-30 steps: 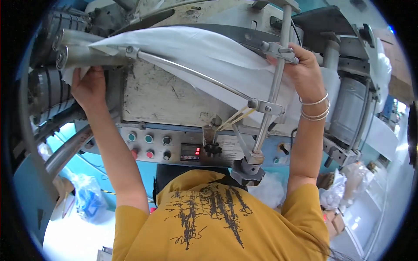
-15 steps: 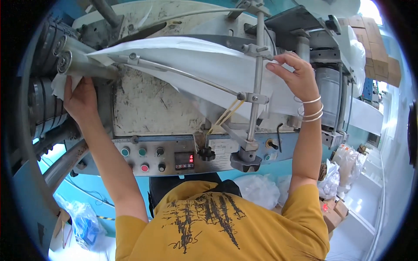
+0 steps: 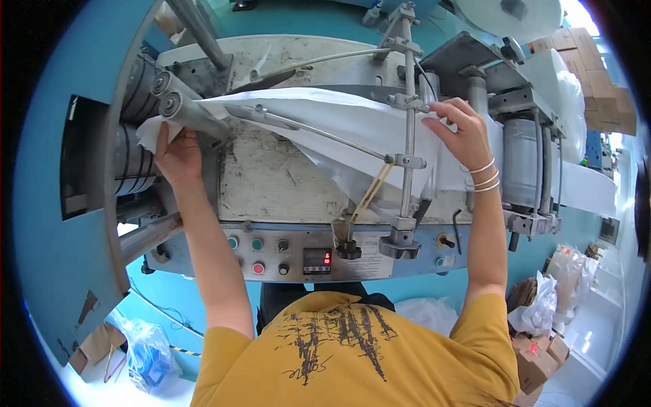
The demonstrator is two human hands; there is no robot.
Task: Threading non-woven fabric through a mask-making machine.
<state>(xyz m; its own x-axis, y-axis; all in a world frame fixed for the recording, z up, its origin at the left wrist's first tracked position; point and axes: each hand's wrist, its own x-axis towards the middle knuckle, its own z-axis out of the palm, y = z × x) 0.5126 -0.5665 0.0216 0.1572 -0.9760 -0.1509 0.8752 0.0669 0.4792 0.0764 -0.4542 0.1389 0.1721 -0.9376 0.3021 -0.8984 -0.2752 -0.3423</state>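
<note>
A long white sheet (image 3: 352, 129) of paper or thin film runs across the machine, folding narrower toward two metal rollers (image 3: 196, 119) at the left. Below these rollers my left hand (image 3: 180, 159) is closed on the sheet's loose white end (image 3: 150, 133). My right hand (image 3: 464, 132) is bent at the sheet's far edge beside the upright metal rod (image 3: 410, 149), thumb and forefinger closed in a pinch on that edge. Two thin guide rods (image 3: 325, 132) reach over and along the sheet. Part of the sheet is hidden behind the rods and my right hand.
The front panel (image 3: 359, 254) carries buttons, knobs and a lit red display. A yellow band (image 3: 369, 193) stretches from a clamp to a black knob (image 3: 348, 249). More rollers (image 3: 521, 163) stand at the right. Cardboard boxes (image 3: 536, 359) and plastic bags (image 3: 542, 305) lie on the floor.
The whole view has shifted, so the machine sits further right and lower, with more of the blue frame showing at left. Both hands keep nearly the same places on the sheet.
</note>
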